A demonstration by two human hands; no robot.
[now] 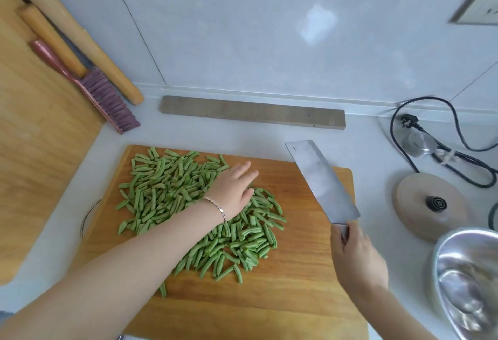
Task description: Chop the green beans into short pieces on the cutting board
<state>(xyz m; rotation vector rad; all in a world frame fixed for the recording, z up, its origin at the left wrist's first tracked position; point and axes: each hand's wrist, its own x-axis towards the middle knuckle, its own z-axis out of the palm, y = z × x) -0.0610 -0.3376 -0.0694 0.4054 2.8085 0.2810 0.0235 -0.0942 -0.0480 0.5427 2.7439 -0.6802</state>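
Right hand (pixel 355 259) grips the cleaver (pixel 323 180) by its handle, fingers curled round it and thumb along the near side. The blade is flat-side up and angles away and left over the right part of the cutting board (pixel 296 272), clear of the beans.

Left hand (pixel 233 191) is flat, fingers straight and spread a little, palm down on the right edge of the green beans (pixel 167 191) and holding nothing (thin bracelet (pixel 215 206) on the wrist). The forearm crosses the near part of the pile and hides some pieces.

The beans are already in short pieces, heaped on the left and centre of the board. One stray piece lies near the forearm at the front. The board's right half is bare wood. A metal ring (pixel 87 218) sticks out at its left edge.

Around it on the pale counter (pixel 372 145):
- A grey wood strip (pixel 253 113) lies behind the board along the wall.
- Far left, a large wooden board (pixel 35 151), with a brush (pixel 107 97) and two rolling pins (pixel 80 40) leaning beside it.
- To the right, a black power cord (pixel 458 151) with its plug, a round beige disc (pixel 428 205) with a black centre, and a shiny metal bowl (pixel 469 280) at the near right corner.

Nothing lies between the cleaver and the pile.
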